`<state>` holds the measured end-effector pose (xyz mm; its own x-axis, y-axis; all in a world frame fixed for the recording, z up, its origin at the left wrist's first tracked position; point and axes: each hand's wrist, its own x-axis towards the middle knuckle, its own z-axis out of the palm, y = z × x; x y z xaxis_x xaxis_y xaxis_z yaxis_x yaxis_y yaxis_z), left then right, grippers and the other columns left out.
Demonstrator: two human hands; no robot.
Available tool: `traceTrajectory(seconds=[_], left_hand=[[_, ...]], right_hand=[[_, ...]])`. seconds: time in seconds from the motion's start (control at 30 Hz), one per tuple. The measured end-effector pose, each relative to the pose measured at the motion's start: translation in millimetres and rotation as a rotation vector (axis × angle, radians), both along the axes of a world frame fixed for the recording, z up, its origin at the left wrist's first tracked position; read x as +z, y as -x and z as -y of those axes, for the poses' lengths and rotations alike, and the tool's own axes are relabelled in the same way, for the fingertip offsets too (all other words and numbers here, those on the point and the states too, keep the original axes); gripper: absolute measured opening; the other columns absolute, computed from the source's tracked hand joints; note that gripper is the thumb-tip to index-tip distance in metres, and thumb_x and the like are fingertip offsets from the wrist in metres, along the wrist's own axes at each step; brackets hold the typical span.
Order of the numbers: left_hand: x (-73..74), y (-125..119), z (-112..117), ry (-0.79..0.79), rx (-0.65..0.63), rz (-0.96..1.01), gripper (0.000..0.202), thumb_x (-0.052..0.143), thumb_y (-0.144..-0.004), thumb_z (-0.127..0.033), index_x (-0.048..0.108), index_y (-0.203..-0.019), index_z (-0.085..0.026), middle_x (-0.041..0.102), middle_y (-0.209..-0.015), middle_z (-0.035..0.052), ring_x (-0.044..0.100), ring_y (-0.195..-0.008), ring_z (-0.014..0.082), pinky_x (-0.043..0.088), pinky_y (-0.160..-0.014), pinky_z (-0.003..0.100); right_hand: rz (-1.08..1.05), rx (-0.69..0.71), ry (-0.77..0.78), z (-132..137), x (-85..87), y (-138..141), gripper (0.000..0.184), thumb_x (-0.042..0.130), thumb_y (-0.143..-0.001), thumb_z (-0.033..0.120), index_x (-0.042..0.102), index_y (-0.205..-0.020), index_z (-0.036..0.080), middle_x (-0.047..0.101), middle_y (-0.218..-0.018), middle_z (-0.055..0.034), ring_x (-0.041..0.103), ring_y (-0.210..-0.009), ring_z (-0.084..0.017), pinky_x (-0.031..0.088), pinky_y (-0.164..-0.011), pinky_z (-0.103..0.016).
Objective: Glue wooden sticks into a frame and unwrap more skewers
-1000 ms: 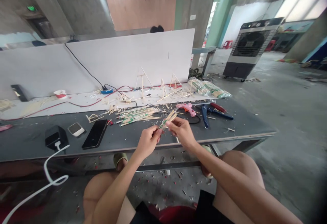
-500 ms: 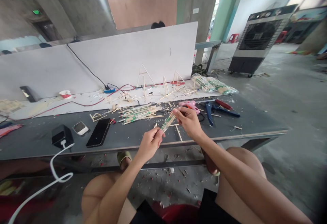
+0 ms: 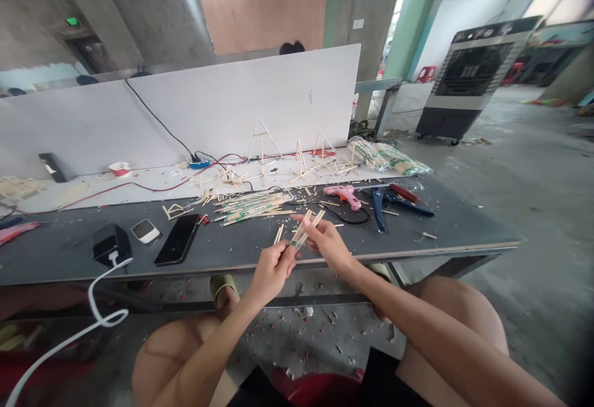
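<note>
My left hand [image 3: 271,273] and my right hand [image 3: 327,244] meet over the table's front edge, both on a small bundle of wooden sticks [image 3: 301,236]. Its sticks carry green-printed paper and fan apart at the far end. My left fingers grip the lower end, while my right fingers pinch it higher up. A few loose sticks [image 3: 279,234] lie just beyond my left hand. A larger pile of green-printed wooden sticks [image 3: 250,208] lies further left on the dark grey table [image 3: 417,234].
A pink glue gun [image 3: 343,195] and blue-handled pliers [image 3: 378,208] lie right of my hands. A black phone [image 3: 177,239] and charger [image 3: 111,244] lie left. Small stick triangles [image 3: 262,141] stand on a white board [image 3: 185,190] at the back.
The bundle's far end now fans into separate sticks. My right hand has moved down and left along it. The whole view has shifted slightly.
</note>
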<state>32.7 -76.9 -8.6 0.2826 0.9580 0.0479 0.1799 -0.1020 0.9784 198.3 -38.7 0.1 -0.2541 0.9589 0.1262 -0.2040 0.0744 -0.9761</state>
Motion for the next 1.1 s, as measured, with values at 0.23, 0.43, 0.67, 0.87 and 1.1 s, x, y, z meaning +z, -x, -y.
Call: traceTrajectory(seconds=[0.23,0.43,0.67,0.87,1.1], left_hand=[[0.1,-2,2,0.142,-0.145,0.136,0.048,0.053,-0.093,-0.063,0.054,-0.083,-0.016,0.036,-0.056,-0.0081,0.029,-0.044,0.0052,0.023,-0.044,0.021],[-13.5,0,6,0.177,-0.090,0.155,0.052,0.054,-0.090,-0.067,0.053,-0.082,-0.016,0.033,-0.057,-0.0087,0.026,-0.045,0.0050,0.021,-0.044,0.021],[-10.9,11,9,0.211,-0.168,0.159,0.050,0.051,-0.092,-0.066,0.050,-0.080,-0.018,0.028,-0.055,-0.0099,0.022,-0.044,0.0055,0.018,-0.043,0.021],[-37.1,25,24,0.128,-0.217,-0.076,0.044,0.044,-0.099,-0.052,0.052,-0.072,-0.019,0.038,-0.051,-0.0058,0.031,-0.044,0.0088,0.025,-0.046,0.022],[-109.1,34,53,-0.198,-0.292,-0.624,0.019,0.072,-0.068,-0.012,0.059,-0.056,-0.020,0.059,-0.056,0.0039,0.059,-0.055,0.0213,0.041,-0.051,0.029]], right_hand=[[0.033,-0.147,-0.157,-17,14.9,-19,0.048,0.058,-0.090,0.065,0.062,-0.075,0.020,0.037,-0.055,0.0045,0.029,-0.046,-0.009,0.020,-0.045,-0.025],[0.073,-0.227,-0.140,-23,-0.6,-20,0.051,0.055,-0.089,0.070,0.060,-0.076,0.020,0.037,-0.051,0.0054,0.030,-0.042,-0.009,0.021,-0.042,-0.025],[0.155,-0.334,-0.222,-34,19.7,-42,0.054,0.056,-0.087,0.072,0.060,-0.074,0.021,0.042,-0.053,0.0044,0.038,-0.041,-0.009,0.029,-0.040,-0.025],[-0.033,-0.599,-0.218,-61,35.6,-95,0.048,0.061,-0.085,0.070,0.055,-0.075,0.023,0.043,-0.052,0.0055,0.037,-0.038,-0.009,0.025,-0.036,-0.025],[-0.102,-0.716,-0.267,-66,39.1,-132,0.047,0.065,-0.084,0.066,0.056,-0.072,0.022,0.038,-0.047,0.0076,0.032,-0.036,-0.008,0.024,-0.036,-0.024]])
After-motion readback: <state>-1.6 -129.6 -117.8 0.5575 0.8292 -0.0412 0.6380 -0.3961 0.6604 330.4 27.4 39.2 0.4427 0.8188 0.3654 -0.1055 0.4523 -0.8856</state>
